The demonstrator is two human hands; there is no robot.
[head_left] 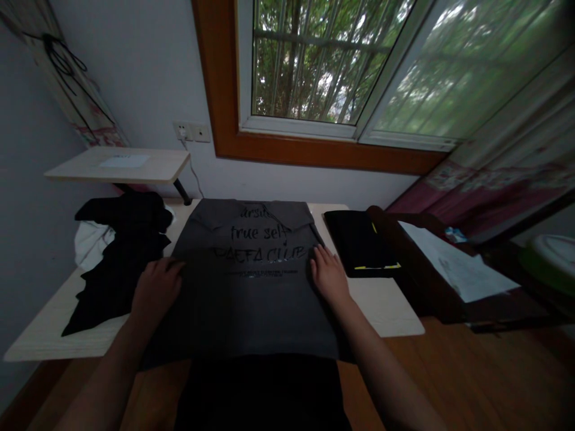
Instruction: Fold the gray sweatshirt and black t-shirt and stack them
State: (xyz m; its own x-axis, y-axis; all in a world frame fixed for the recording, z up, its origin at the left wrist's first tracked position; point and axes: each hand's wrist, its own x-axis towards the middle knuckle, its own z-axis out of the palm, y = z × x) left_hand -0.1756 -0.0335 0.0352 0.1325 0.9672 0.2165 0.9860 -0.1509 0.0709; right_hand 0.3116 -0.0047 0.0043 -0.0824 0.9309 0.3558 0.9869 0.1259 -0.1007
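Observation:
A dark grey T-shirt (pixel 265 311) with black lettering across its upper part lies spread on the table, its near edge hanging toward me. At its left edge rests my left hand (pixel 157 286), fingers lying over the cloth. My right hand (pixel 330 275) lies on the opposite edge with its fingers stretched out on the fabric. Both hands look open; the undersides of the fingers are hidden. The shirt's far part is folded down over itself near the lettering.
Crumpled black clothing (pixel 121 257) and a white cloth (pixel 92 244) lie at left, by a raised shelf (pixel 162 170). A folded black garment with yellow trim (pixel 359 242) sits right of the shirt. Farther right, a white sheet (pixel 449 263) lies on a brown surface.

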